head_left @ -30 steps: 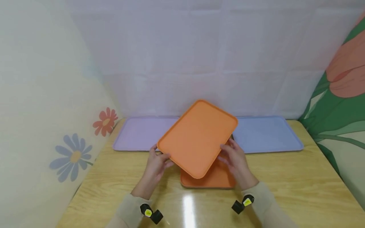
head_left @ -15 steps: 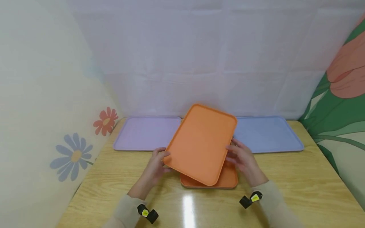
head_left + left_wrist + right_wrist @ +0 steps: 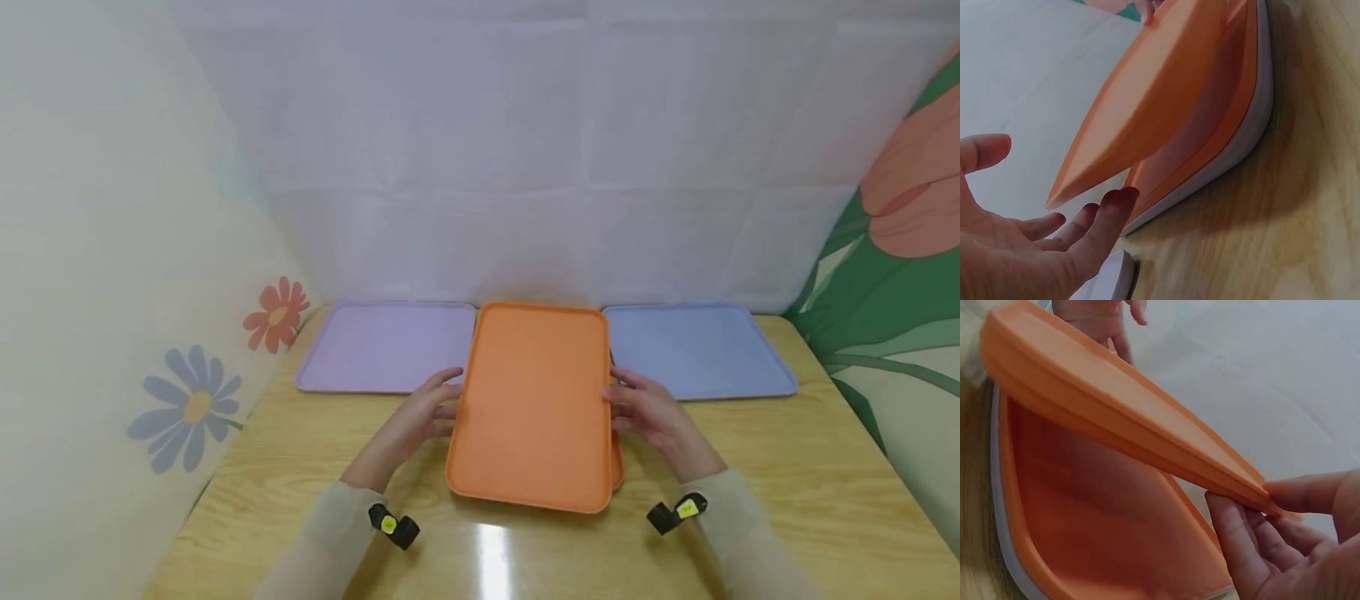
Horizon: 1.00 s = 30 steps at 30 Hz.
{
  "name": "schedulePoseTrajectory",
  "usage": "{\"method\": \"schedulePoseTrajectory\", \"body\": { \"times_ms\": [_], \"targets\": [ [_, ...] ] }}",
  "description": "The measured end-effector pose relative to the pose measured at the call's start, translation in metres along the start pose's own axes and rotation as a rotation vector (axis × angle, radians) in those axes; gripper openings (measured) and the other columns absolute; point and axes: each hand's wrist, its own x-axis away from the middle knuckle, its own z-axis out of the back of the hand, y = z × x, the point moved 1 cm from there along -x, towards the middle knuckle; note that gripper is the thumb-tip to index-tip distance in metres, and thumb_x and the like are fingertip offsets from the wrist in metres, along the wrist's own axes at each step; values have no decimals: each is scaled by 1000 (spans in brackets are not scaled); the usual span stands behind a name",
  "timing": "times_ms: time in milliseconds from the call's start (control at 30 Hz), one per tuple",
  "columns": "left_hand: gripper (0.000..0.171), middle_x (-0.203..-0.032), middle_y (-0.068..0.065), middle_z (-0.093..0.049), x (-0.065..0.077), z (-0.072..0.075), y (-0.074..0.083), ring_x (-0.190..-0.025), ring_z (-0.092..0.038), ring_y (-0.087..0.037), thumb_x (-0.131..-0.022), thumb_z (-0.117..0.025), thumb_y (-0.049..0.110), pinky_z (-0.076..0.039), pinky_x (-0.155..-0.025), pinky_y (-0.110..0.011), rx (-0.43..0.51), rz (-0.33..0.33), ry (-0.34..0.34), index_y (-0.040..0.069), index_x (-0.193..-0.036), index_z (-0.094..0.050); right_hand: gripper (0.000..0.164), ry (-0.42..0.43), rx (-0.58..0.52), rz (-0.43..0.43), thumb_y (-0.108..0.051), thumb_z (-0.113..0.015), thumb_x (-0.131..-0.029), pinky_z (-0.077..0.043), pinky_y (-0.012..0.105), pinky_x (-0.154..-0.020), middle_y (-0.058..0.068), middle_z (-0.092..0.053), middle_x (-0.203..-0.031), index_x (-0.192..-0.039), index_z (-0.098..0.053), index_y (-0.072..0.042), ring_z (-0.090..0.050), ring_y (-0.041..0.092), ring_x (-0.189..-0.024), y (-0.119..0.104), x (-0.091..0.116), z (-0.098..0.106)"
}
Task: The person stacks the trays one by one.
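An orange rectangular tray [image 3: 532, 408] is held up at a slant over a second orange tray [image 3: 1091, 506], which lies on a pale layer on the table. My right hand [image 3: 654, 413] pinches the upper tray's right edge, thumb above and fingers beneath, as the right wrist view shows. On the other side, my left hand [image 3: 422, 415] is beside the left edge with its fingers spread. In the left wrist view, its thumb stands away from the tray and the fingertips [image 3: 1121, 195] are under the lifted edge. From the head, the upper tray hides most of the lower one.
A lilac tray [image 3: 393, 346] lies at the back left of the wooden table [image 3: 300, 467], and a blue tray [image 3: 697, 350] at the back right. Behind them hangs a white cloth [image 3: 480, 150]. Painted flowers decorate the side walls.
The upper orange tray has turned nearly square to the lower one and come down toward me. My left hand has let go of its edge and spread; my right hand still holds it.
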Motion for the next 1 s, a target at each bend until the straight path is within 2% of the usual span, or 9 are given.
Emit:
{"method": "schedulePoseTrajectory", "body": {
  "times_ms": [133,367,500,733,867,1000],
  "targets": [
    [68,-130,-22,-57,-6,1,0,-97,-64,-21,-99,-53,22,-57,-83,-38,-34,2,-21,5,-159,-26,72,-60,45,14,-1,-52,-100,-61,30,-70,-4,-70,-91,-159,-13,5,-69,12,-81,1,0,5],
    [72,-131,-22,-47,-14,0,-3,-95,-59,-22,-92,-55,6,-61,-75,-44,-77,-43,-42,3,-158,-27,71,-106,91,9,-2,-51,-100,-61,35,-79,-4,-71,-99,-159,-12,6,-70,13,-89,0,1,13],
    [73,-127,-21,-47,-17,-1,-3,-96,-59,-22,-90,-56,1,-62,-71,-43,-88,-64,-47,3,-157,-27,71,-79,132,5,-4,-54,-100,-61,36,-80,-2,-71,-101,-159,-15,5,-70,12,-91,-2,0,13],
    [75,-122,-19,-46,-25,-3,-4,-92,-58,-22,-87,-56,-2,-61,-64,-40,-114,-90,-26,-1,-156,-28,69,0,272,14,-7,-59,-100,-61,33,-78,4,-62,-109,-158,-23,4,-66,11,-92,-5,-4,10],
    [75,-122,-19,-46,-31,-3,-5,-92,-59,-23,-86,-56,-2,-61,-63,-38,-136,-77,-11,-1,-156,-28,68,32,301,15,-6,-59,-99,-61,32,-77,5,-60,-111,-157,-25,4,-65,10,-91,-6,-7,9],
    [75,-122,-20,-46,-35,-3,-4,-91,-61,-24,-86,-55,-3,-61,-63,-38,-160,-66,2,-2,-156,-28,67,59,311,21,-4,-59,-98,-61,31,-74,4,-61,-106,-157,-27,5,-64,10,-88,-8,-13,7]
  ]
}}
